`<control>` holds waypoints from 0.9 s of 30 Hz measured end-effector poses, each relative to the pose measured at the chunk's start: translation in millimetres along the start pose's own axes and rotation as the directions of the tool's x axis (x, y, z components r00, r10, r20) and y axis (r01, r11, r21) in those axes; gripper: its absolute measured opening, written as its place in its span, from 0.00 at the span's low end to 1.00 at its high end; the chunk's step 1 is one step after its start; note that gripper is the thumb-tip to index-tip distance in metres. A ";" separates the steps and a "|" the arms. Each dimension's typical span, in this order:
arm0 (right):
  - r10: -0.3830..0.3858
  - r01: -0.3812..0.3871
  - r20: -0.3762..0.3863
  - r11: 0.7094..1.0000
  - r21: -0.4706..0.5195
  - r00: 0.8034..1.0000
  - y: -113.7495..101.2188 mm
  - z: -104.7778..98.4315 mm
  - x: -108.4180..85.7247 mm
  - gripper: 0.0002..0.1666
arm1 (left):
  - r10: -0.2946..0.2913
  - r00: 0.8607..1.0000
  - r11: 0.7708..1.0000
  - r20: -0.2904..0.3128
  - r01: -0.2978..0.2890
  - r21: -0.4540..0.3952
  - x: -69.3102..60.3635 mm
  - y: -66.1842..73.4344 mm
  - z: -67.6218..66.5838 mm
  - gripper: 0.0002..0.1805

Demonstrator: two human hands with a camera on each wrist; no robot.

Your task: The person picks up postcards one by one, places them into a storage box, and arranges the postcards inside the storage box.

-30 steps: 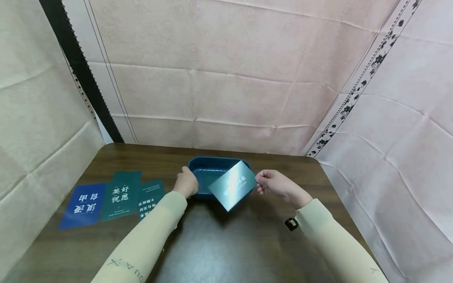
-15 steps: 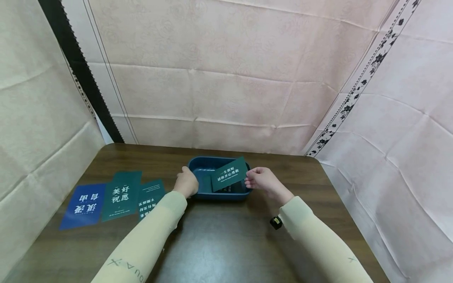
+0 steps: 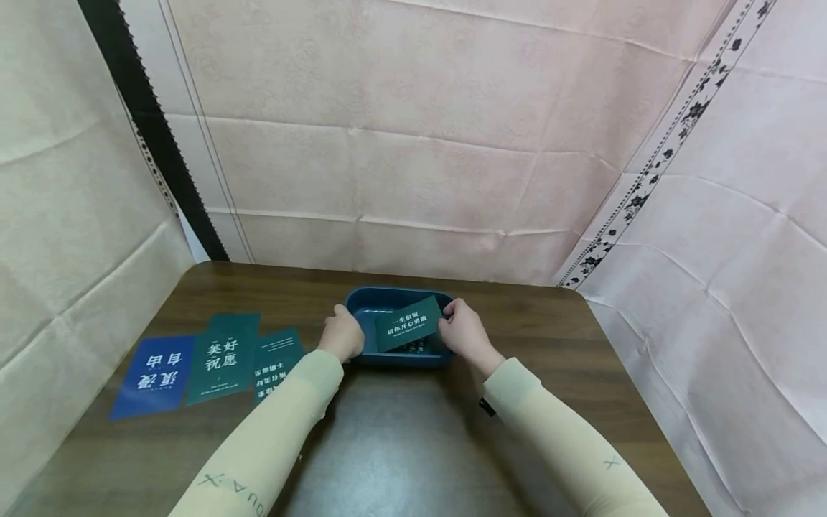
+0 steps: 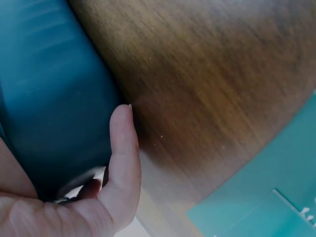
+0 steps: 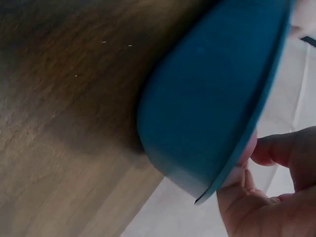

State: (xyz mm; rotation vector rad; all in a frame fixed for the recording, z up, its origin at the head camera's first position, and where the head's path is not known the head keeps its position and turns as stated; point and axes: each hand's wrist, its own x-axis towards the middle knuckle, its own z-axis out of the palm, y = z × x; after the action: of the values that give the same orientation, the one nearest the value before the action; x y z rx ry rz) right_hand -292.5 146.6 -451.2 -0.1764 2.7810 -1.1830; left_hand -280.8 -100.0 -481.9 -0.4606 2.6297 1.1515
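Note:
A blue rectangular tray [image 3: 363,359] stands near the table's far edge. My left hand [image 3: 342,335] grips its left end, and in the left wrist view a finger [image 4: 124,158] lies along the outer wall. At the right end, my right hand [image 3: 465,332] reaches over the rim, its fingertips at the edge of a green card [image 3: 407,324] with white writing. That card lies slanted in the tray, above another dark card [image 3: 413,347] that is mostly covered. In the right wrist view, the thumb and fingers [image 5: 276,150] curl together behind the rim, which hides what they pinch.
Left of the tray lie a blue card [image 3: 153,377], a green card [image 3: 222,357] and another green card [image 3: 274,359], partly behind the left sleeve. The brown wooden table [image 3: 388,445] runs up to a pale cloth backdrop [image 3: 400,172] with folds.
My right hand has moved left and brought the green card from above the tray's right side down into it. My left hand has stayed on the tray's left end.

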 end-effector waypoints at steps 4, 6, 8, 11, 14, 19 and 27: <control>-0.034 0.035 0.007 0.983 -0.181 0.999 -2.0 7.1 -0.1 0.12 | 0.001 1.000 1.000 0.002 -0.001 0.001 0.8 0.7 0.3 0.38; -0.042 0.049 0.035 0.966 -0.253 0.999 -4.7 10.0 0.9 0.14 | -0.002 1.000 1.000 0.001 0.002 0.003 1.5 1.0 0.2 0.38; -0.033 0.054 0.067 0.941 -0.335 0.997 -8.1 12.4 2.5 0.19 | -0.006 1.000 1.000 0.000 0.006 0.008 2.4 0.9 0.0 0.38; 0.001 0.052 0.118 0.896 -0.441 0.993 -13.1 16.2 6.7 0.25 | -0.014 1.000 1.000 -0.001 0.014 0.015 3.2 0.9 -0.3 0.38; 0.051 0.038 0.157 0.856 -0.516 0.986 -16.3 19.5 11.9 0.20 | -0.018 1.000 0.999 0.004 0.018 0.027 3.1 1.5 0.1 0.38; 0.108 0.032 0.206 0.815 -0.578 0.973 -18.2 23.2 18.3 0.09 | -0.022 1.000 0.999 0.008 0.022 0.027 1.4 2.8 1.2 0.38; 0.148 0.029 0.236 0.790 -0.613 0.960 -20.0 27.4 20.4 0.13 | -0.027 1.000 1.000 0.003 0.027 0.005 -1.8 4.0 0.4 0.38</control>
State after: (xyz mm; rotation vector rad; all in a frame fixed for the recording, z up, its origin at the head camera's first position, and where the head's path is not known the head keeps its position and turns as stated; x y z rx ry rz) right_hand -307.4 110.3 -456.8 -0.2757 2.7752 -0.1687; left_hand -280.6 -96.7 -478.9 -0.4911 2.6153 1.1366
